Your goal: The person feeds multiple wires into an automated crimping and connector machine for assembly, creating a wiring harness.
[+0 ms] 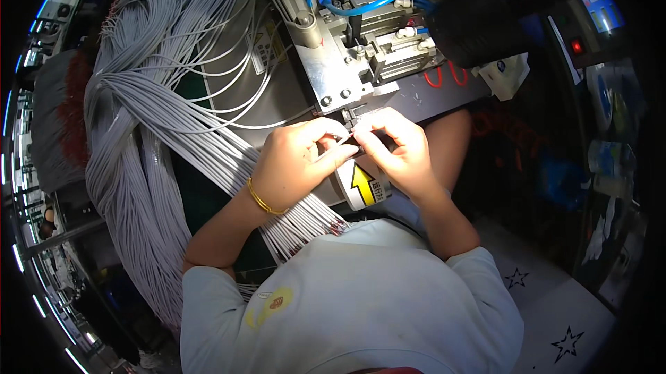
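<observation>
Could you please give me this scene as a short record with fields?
Left hand: fingertips drawn together, close to the right hand's; the left hand wears a yellow bracelet at the wrist
Right hand: the right hand has thumb and fingers bent at the machine's near edge
Held: too small to make out
Machine: silver metal machine, ahead of both hands
Tubes: blue tubes on the machine
Cables: large grey bundle at left, part passing under the left forearm
Arrow: yellow arrow on white, just below the hands
</observation>
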`<state>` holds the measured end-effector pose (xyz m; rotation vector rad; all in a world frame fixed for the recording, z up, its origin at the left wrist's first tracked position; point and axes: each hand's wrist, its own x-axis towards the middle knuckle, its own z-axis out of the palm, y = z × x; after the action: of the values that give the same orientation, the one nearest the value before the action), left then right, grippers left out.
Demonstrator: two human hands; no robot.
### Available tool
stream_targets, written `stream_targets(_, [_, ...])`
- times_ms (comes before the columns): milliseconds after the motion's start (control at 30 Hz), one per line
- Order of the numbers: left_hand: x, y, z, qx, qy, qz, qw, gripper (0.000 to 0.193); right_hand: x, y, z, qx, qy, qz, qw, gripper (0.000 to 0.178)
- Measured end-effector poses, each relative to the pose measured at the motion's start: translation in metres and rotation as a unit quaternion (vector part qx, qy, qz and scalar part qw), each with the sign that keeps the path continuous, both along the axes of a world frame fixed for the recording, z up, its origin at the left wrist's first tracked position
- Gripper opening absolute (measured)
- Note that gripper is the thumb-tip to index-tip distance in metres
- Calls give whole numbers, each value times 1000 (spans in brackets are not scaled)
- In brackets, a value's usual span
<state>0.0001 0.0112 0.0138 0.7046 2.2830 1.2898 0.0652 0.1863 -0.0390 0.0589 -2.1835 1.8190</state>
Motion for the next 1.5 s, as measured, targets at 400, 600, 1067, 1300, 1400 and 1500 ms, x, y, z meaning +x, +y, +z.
stream_targets(400, [-3,-7,4,-44,126,-74,988,8,5,-4,17,64,25,24,997,10])
stream_targets(600, [2,-3,-1,-19,31,6,999,9,6,-8,25,-49,-63,20,997,8])
stream_targets(1067, [-7,-6,10,54,-249,-11,967,14,1,1,21,-15,-6,63,998,10])
stream_targets(1300, [-6,-7,11,54,-244,-22,968,13,1,2,22,-77,-54,87,992,9])
stream_targets(1400, [-5,-6,11,67,-242,-11,968,13,1,2,24,-216,-129,119,960,9])
stream_targets(1500, [-7,-6,7,99,-288,-7,953,14,2,0,26,-92,-77,78,990,8])
